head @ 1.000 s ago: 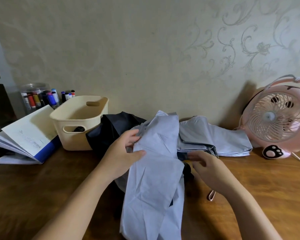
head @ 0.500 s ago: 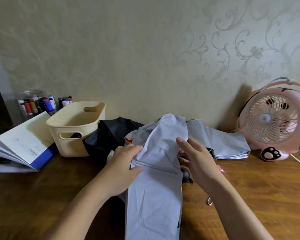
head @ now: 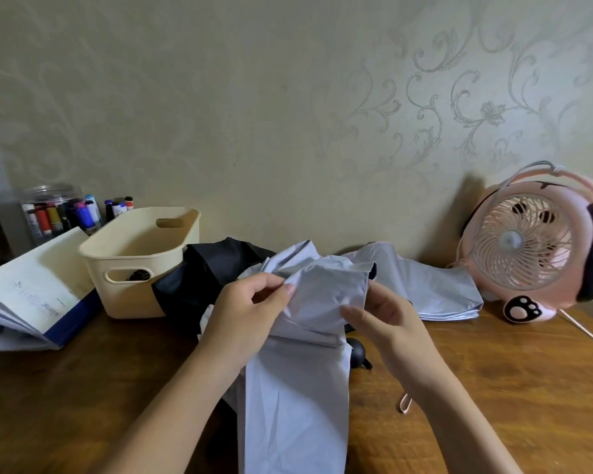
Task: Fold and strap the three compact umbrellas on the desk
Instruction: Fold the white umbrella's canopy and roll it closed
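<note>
Gripping the pale grey-blue umbrella (head: 298, 381) at the middle of the table (head: 493, 388), both hands closed on its loose canopy fabric: left hand (head: 243, 316) pinching a fold between thumb and fingers, right hand (head: 387, 319) clutching the bunched cloth on the opposite side, thumb across the front. Hanging down from the two hands toward the near table edge, a long flat panel of that canopy. Just under the right hand, touching the fabric's edge, a round black handle knob (head: 356, 350); below the right wrist, a thin pink wrist loop (head: 404, 403) lying on the wood. Beyond the left hand, a crumpled black umbrella (head: 202, 278), pressed against a cream plastic basket (head: 141, 258). Beyond the right hand, a second grey-blue umbrella (head: 435, 285), lying flat with its folds roughly stacked, unstrapped as far as visible. Far right of the right hand, a pink desk fan (head: 531, 244) with a paw print on its base. Far left of the left hand, an open book (head: 31, 289) and, behind it, a clear jar of markers (head: 59, 210).
</note>
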